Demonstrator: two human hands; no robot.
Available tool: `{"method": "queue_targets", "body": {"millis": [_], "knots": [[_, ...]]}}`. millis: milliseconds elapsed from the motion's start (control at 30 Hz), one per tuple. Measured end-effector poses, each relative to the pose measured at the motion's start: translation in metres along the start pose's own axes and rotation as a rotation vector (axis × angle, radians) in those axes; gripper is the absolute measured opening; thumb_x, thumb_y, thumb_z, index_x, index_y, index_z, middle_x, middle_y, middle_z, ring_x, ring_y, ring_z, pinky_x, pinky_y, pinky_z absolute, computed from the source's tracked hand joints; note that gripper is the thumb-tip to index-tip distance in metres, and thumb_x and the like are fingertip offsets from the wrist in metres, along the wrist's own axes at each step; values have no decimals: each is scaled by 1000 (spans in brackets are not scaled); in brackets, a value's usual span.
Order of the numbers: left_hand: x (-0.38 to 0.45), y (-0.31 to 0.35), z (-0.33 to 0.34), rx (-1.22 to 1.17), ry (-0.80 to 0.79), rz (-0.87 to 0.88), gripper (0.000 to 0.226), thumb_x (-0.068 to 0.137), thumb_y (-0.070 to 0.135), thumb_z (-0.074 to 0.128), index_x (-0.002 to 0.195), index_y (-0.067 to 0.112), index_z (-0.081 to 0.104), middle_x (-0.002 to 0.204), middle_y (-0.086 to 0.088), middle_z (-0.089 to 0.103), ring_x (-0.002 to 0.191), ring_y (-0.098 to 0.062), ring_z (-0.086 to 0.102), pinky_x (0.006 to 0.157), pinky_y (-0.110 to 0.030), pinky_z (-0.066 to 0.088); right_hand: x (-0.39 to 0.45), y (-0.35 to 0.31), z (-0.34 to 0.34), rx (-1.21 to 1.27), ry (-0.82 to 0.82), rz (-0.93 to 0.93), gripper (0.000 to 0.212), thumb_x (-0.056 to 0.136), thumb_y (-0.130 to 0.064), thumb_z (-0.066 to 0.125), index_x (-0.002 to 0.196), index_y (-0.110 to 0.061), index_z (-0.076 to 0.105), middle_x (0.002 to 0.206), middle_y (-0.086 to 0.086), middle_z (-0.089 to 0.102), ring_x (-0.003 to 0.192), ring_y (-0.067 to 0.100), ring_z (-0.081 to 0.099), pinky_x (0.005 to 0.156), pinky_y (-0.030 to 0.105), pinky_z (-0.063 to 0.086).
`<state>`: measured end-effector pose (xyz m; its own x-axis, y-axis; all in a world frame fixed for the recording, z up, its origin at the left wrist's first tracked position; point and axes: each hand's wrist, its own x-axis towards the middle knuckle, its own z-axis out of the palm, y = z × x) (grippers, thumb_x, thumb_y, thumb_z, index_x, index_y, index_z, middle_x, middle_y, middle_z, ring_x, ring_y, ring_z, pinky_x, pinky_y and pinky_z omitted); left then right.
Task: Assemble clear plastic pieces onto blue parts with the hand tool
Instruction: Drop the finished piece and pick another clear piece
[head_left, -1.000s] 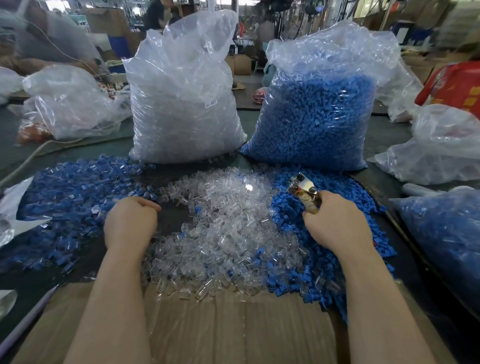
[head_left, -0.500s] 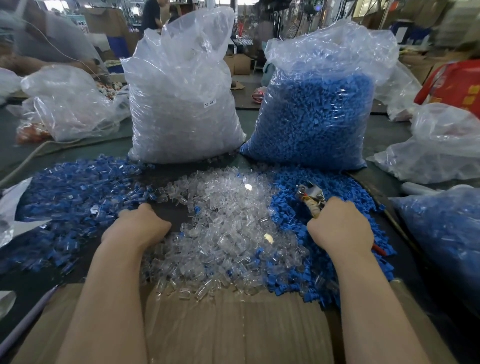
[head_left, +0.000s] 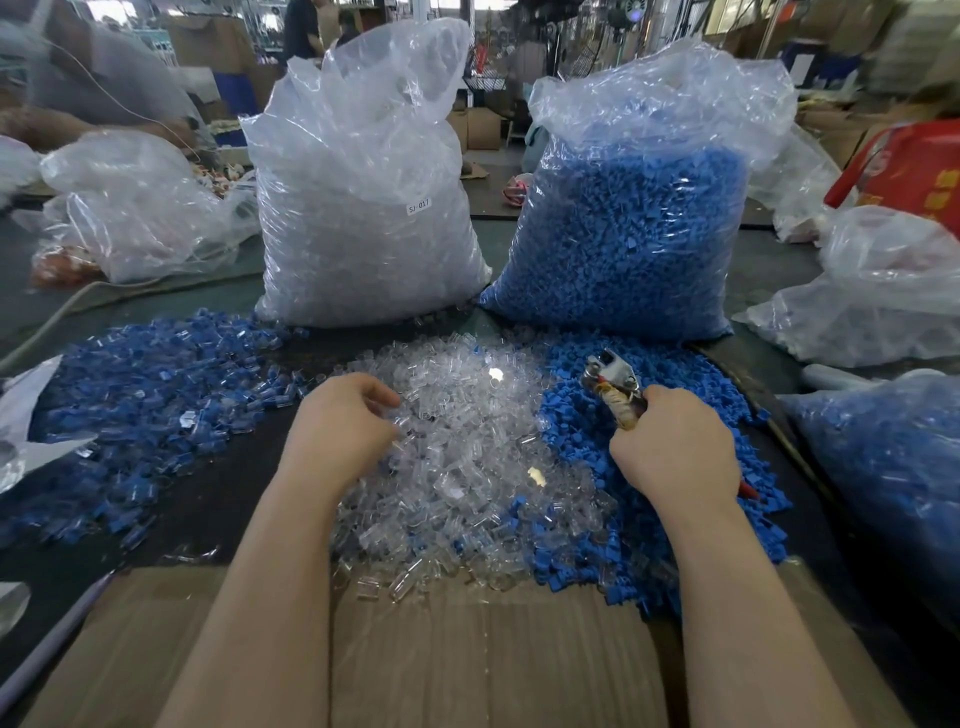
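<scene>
Reaching into the clear plastic pieces (head_left: 467, 457), the left hand (head_left: 343, 431) has its fingers curled at the heap's left edge; whether a piece is actually pinched cannot be told, fingertips are buried in the pile. That clear heap sits mid-table, directly ahead, between a pile of assembled blue-and-clear units (head_left: 145, 405) on the left and loose blue parts (head_left: 582, 441) on the right. Right hand (head_left: 675, 447) is clenched around the hand tool (head_left: 613, 384), a plier-type thing with a metal head pointing up and away, taped handle, red grip end poking out behind the palm; it hovers over the blue parts. Handling guess: clear pieces look tiny, light, rigid and slick, likely to slip or scatter, so pinch a single one by its sides with thumb and forefinger rather than scooping. Blue parts look equally small, light and hard, probably less slippery; take one by its body. Neither seems fragile, though the tool could probably crack thin clear plastic if squeezed off-line. Behind the heaps stand two big bags: clear-piece bag (head_left: 363, 218) and blue-part bag (head_left: 623, 234). Only readable writing: a small white sticker (head_left: 418, 207) on the clear bag, "SJ-017". Red item (head_left: 909, 171) far right has print, too blurred to read. Cardboard sheet (head_left: 467, 649) lies nearest, under the forearms.
</scene>
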<state>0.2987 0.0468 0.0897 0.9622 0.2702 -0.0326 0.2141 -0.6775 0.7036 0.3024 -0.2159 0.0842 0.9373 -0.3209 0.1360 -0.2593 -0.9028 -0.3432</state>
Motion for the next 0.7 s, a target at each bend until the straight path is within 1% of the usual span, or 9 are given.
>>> {"method": "queue_targets", "body": {"millis": [133,167,267,333,400,500,567,633,700], "knots": [[-4,8,2,-208,-17,61,20,81,13,77,90,26,64,87,5,68,71,-9,64,50,-16,43,1,-2,-2,77,11,-39,13,82,-16,60,75,-17,48,73,4,52,59,19,46,47,27,26],[-6,11,3,-243,-26,75,21,81,13,78,91,25,64,87,5,68,72,-10,64,52,-17,44,0,-3,-2,96,16,-47,13,82,-15,60,75,-17,49,72,4,53,59,19,46,47,27,26],[-9,21,10,-355,-49,100,23,78,8,79,92,20,65,88,2,68,78,-14,66,64,-23,51,-1,-4,-2,134,55,-87,17,83,-15,59,72,-19,46,67,1,51,58,15,44,47,27,24],[-12,27,15,-438,-91,104,23,78,6,78,94,18,67,86,0,70,77,-15,68,69,-26,56,-1,-5,-1,189,84,-104,13,84,-16,59,77,-21,50,68,-4,52,59,12,43,49,29,25],[-14,31,20,-501,-129,116,24,77,6,79,95,19,71,80,2,71,74,-13,69,70,-22,58,0,-5,-2,248,95,-116,8,86,-18,59,84,-23,54,70,-8,53,61,9,43,52,31,29],[-19,39,27,-575,-134,113,20,76,8,82,90,21,76,74,9,73,75,-10,72,72,-22,59,0,-6,-3,314,80,-139,11,87,-23,62,88,-29,53,72,-14,53,63,6,45,52,28,30],[-22,43,31,-623,-116,101,17,76,6,82,86,20,77,79,1,75,77,-13,71,74,-26,61,-1,-8,-5,376,56,-168,11,86,-27,65,89,-31,56,74,-16,55,67,10,50,54,28,34],[-25,49,33,-683,-124,99,16,77,3,81,85,16,77,82,-5,75,75,-15,70,75,-27,61,-1,-11,-7,481,24,-188,11,85,-29,69,93,-28,62,81,-13,62,75,15,57,64,31,42],[-29,55,35,-778,-179,84,15,78,1,79,88,12,76,77,-4,75,73,-14,71,72,-24,60,-3,-14,-9,604,-9,-210,9,85,-27,72,92,-27,67,82,-12,66,76,12,60,67,29,45]]}}
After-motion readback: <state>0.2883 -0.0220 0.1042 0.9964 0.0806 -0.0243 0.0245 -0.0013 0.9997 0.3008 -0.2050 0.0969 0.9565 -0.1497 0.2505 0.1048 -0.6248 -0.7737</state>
